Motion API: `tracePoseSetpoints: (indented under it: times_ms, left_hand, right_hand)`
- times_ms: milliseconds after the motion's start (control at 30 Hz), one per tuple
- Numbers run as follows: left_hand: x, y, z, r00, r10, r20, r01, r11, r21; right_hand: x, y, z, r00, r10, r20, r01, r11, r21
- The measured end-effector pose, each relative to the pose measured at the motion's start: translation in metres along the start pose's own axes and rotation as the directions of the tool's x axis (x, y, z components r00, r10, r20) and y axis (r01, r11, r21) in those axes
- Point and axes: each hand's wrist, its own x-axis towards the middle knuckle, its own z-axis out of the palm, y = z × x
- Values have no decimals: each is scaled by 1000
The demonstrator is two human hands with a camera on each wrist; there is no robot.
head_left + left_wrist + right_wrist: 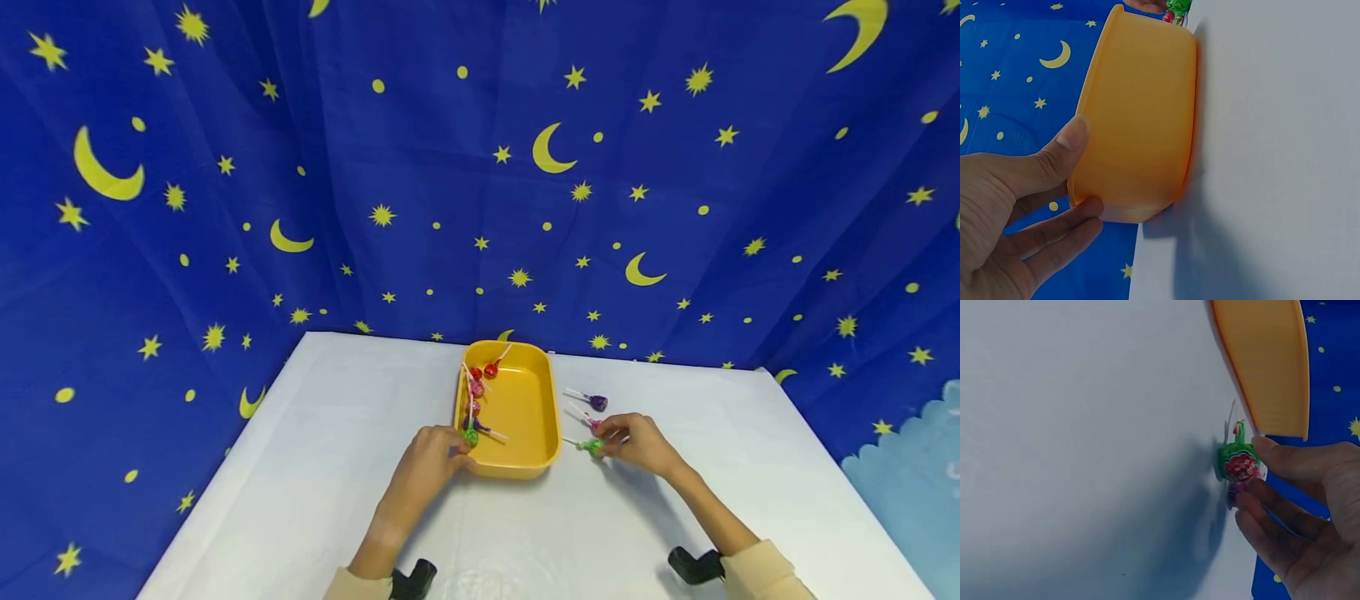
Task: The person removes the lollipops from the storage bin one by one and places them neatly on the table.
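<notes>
A yellow plastic tray stands on the white table. My left hand grips its front left corner, the thumb on the outer front wall and the fingers round the side, as the left wrist view shows. Inside, along the left wall, lie several wrapped lollipops, a green one closest to that hand. Right of the tray my right hand pinches the wrapped head of another green lollipop between thumb and fingertips, low over the table. A pink lollipop lies right beside it, partly behind the fingers.
A purple lollipop lies on the table beyond the right hand, its stick towards the tray. Behind the white table hangs a blue cloth with yellow moons and stars. Black straps show at both wrists.
</notes>
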Motion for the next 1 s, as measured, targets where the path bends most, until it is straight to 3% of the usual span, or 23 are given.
tracePoseSetpoints:
  times_ms: [267, 567, 833, 1000]
  left_hand:
    - [-1, 0, -1, 999, -36, 17, 36, 999, 2]
    - [1, 1, 1, 1000, -14, -2, 14, 1000, -1]
    - [1, 1, 1, 1000, -9, -5, 9, 1000, -5]
    - [2, 0, 2, 1000, -18, -10, 18, 1000, -1]
  right_hand:
    - [5, -4, -5, 1000, -20, 5, 20, 1000, -9]
    - [11, -14, -13, 998, -54, -12, 54, 998, -37]
    - [28, -38, -16, 999, -48, 4, 48, 999, -9]
    - [41, -57, -14, 998, -19, 66, 15, 999, 51]
